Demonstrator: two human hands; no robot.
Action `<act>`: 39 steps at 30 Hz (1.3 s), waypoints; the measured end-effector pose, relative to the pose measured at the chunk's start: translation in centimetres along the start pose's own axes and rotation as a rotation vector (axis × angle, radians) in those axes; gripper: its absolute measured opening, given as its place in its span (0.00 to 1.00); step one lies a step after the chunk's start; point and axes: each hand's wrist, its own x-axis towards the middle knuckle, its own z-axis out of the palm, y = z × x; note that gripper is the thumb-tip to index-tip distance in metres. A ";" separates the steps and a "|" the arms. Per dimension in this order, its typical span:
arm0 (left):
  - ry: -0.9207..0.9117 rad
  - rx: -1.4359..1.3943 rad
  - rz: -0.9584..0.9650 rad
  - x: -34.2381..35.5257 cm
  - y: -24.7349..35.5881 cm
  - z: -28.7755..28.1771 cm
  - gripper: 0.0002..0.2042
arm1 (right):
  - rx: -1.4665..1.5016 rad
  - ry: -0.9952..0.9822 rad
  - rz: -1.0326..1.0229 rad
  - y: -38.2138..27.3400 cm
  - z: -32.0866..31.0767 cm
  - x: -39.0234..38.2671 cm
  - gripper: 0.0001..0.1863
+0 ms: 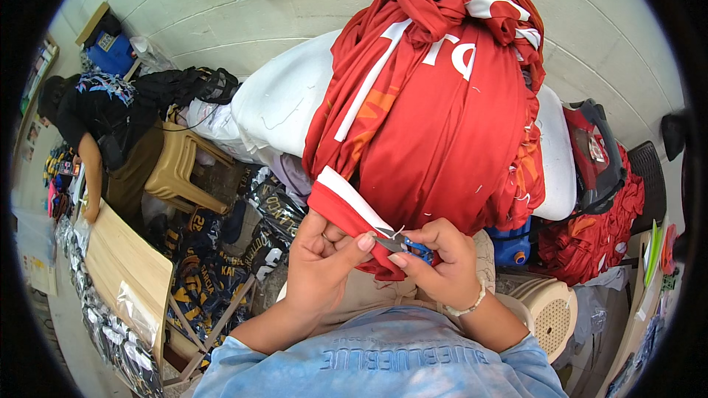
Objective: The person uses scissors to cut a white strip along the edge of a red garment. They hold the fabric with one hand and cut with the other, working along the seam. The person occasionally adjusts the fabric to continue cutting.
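Observation:
A red garment edge with a white band (pixel 349 193) is pinched in my left hand (pixel 318 264), between thumb and fingers. My right hand (pixel 447 262) grips small thread snips with a blue handle (pixel 420 252). Their metal blades lie against the edge of the white band, close to my left thumb. A thin white thread shows near the tips. The held edge hangs from a large heap of red jerseys (pixel 435 133) with white and orange markings, draped in front of me. Short loose threads dot the red cloth.
The heap rests on a white padded surface (pixel 284 92). At left a person (pixel 110 121) bends over a wooden board (pixel 129 265), near a tan plastic stool (pixel 188 166) and dark bagged garments (pixel 210 265). More red cloth (pixel 590 232) and a beige stool (pixel 547 313) are at right.

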 end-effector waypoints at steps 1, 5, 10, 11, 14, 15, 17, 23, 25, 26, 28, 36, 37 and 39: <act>-0.003 0.002 -0.004 0.0 0.0 0.0 0.22 | -0.028 0.000 -0.022 0.1 0.0 0.1 0.13; 0.007 0.015 -0.001 0.0 0.0 -0.1 0.24 | -0.059 -0.018 -0.020 0.3 -0.2 0.1 0.13; -0.017 0.079 0.010 -0.3 0.1 0.1 0.26 | -0.015 0.001 -0.010 -0.1 0.1 0.1 0.13; -0.011 0.074 0.024 -0.3 0.1 0.2 0.23 | -0.020 -0.001 -0.026 -0.1 0.1 0.2 0.13; 0.010 0.064 0.045 -0.4 0.0 0.4 0.18 | -0.098 -0.005 -0.047 -0.3 -0.1 0.4 0.13; 0.017 0.065 0.038 -0.4 0.1 0.4 0.18 | -0.159 -0.006 -0.062 -0.4 -0.2 0.5 0.13; 0.018 0.078 0.039 -0.4 0.1 0.4 0.17 | -0.211 -0.011 -0.054 -0.6 -0.4 0.5 0.12; 0.013 0.104 0.071 -0.2 0.0 0.6 0.17 | 0.165 -0.069 0.221 -0.1 0.0 -0.2 0.11; 0.023 0.107 0.087 0.2 0.1 0.4 0.17 | 0.116 -0.113 0.248 0.4 0.0 -0.3 0.11; 0.049 0.063 0.048 0.4 0.2 0.2 0.18 | 0.107 -0.107 0.241 0.6 -0.1 -0.3 0.10; 0.101 -0.026 -0.027 0.7 0.5 -0.4 0.18 | 0.087 -0.114 0.242 0.8 -0.5 -0.3 0.10; 0.057 -0.038 -0.010 0.5 0.5 -0.5 0.19 | 0.237 -0.031 0.189 0.0 -0.1 -0.6 0.12; 0.049 -0.038 -0.009 0.5 0.5 -0.5 0.18 | 0.195 -0.034 0.169 -0.1 -0.1 -0.6 0.13; 0.026 -0.013 0.003 0.6 0.5 -0.4 0.18 | 0.136 -0.038 0.103 0.0 -0.1 -0.4 0.12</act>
